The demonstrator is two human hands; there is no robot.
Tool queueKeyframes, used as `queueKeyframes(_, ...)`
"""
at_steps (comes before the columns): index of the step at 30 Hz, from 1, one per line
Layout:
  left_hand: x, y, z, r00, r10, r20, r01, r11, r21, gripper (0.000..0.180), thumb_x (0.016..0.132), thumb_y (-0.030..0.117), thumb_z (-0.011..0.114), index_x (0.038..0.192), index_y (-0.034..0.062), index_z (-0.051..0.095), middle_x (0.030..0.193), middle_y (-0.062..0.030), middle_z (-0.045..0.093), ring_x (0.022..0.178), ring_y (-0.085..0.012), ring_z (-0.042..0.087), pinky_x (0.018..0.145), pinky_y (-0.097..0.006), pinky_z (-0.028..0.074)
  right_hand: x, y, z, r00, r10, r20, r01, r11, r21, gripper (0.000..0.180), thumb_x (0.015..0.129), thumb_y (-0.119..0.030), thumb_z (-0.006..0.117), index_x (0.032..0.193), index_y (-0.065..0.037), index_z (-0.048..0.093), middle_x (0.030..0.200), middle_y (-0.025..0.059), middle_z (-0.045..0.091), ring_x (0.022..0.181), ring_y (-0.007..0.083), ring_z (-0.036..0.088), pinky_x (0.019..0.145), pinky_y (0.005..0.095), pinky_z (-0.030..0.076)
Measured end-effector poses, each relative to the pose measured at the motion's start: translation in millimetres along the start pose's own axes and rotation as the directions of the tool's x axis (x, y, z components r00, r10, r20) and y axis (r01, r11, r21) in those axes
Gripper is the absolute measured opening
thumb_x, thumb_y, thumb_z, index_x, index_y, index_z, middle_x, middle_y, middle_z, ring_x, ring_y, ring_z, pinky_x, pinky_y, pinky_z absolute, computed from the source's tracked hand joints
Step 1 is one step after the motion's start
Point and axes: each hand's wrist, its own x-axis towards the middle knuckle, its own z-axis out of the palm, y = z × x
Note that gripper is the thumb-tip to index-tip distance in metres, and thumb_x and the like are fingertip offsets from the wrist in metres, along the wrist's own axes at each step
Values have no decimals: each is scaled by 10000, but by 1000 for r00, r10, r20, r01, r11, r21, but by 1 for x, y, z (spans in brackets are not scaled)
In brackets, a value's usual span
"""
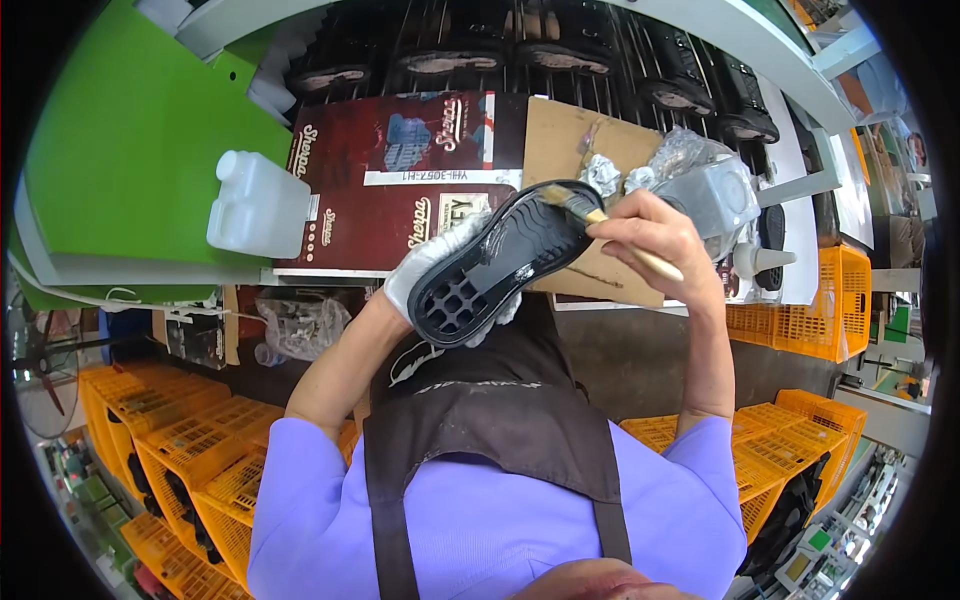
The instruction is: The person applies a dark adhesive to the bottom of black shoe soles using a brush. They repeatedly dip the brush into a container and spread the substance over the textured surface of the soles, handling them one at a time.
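A black shoe sole (490,262) is held up over the table edge, its hollow inner side facing me. My left hand (432,262), in a white glove, grips it from the left and from beneath; most of those fingers are hidden behind it. A wet, shiny film shows on parts of its inside. In my bare right hand (660,240) is a brush (590,212) with a pale wooden handle, fingers closed around it. The bristles touch the inside of the sole near its far end.
A white plastic jug (260,207) stands left on dark red cardboard (370,225). Brown cardboard (560,140), a translucent container (712,198) and a squeeze bottle (762,260) are right. Black shoes (450,62) line a rack behind. Orange crates (215,450) stand at both sides.
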Motion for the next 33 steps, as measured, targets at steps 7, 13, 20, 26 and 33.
queueKeyframes(7, 3, -2, -11, 971, 32, 235, -47, 997, 61, 405, 986, 349, 363, 1239, 67, 507, 1046, -133, 627, 821, -237, 639, 712, -374, 558, -5, 4, 9, 983, 103, -149, -115, 991, -71, 212, 751, 29, 671, 956, -23, 659, 774, 93, 583, 685, 210, 580, 609, 301, 457)
queueKeyframes(13, 11, -16, -19, 964, 244, 110, -263, 794, 548, 474, 973, 410, 364, 1163, -3, 498, 937, -146, 630, 793, -237, 639, 741, -339, 535, 1, 2, 37, 922, 164, -350, -207, 974, -89, 146, 768, -10, 679, 913, -4, 658, 754, 123, 639, 654, 231, 623, 592, 302, 477)
queueKeyframes(20, 8, -18, -18, 899, 394, 191, -294, 220, 930, 509, 971, 294, 434, 1324, -68, 378, 1212, -146, 530, 1137, -186, 480, 991, -276, 352, 12, -4, 58, 719, 611, -331, -483, 782, 395, 142, 815, -124, 683, 827, 17, 675, 633, 67, 646, 564, 91, 621, 504, 216, 480)
queueKeyframes(26, 3, -12, -7, 857, 487, 170, -295, 194, 935, 511, 974, 299, 426, 1309, -84, 380, 1178, -133, 543, 1115, -172, 479, 981, -271, 350, 10, -14, 57, 725, 688, -38, -531, 593, 605, 249, 844, -230, 666, 781, 11, 669, 591, 38, 615, 468, 57, 551, 433, 177, 428)
queueKeyframes(33, 11, -17, -39, 910, 400, 110, -403, 787, 467, 510, 985, 426, 321, 1245, 13, 469, 1028, -99, 611, 930, -166, 593, 851, -290, 475, 6, -17, 40, 828, 549, -110, -390, 707, 590, 126, 848, -110, 640, 860, 12, 669, 699, 54, 642, 575, 82, 583, 502, 207, 455)
